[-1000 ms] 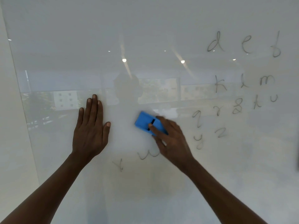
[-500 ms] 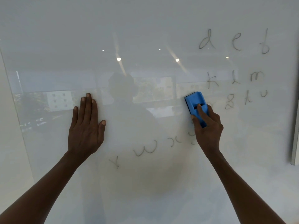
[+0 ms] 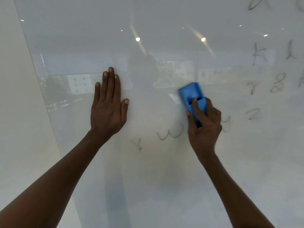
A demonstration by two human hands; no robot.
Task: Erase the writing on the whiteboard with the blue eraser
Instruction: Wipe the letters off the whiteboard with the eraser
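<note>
Right hand is clamped on the blue eraser, and it's swung back leftward from the letters near the whiteboard's right edge to mid-board, just above the faint w. Left hand stays flat, fingers together, bracing. Beyond, rows toward the right edge remain, so plenty left to wipe.

Bare forearms — no sleeves; ringless fingers

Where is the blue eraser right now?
The blue eraser is pressed on the whiteboard, right of middle in the head view, held by the right hand, just above the letter w.
</note>
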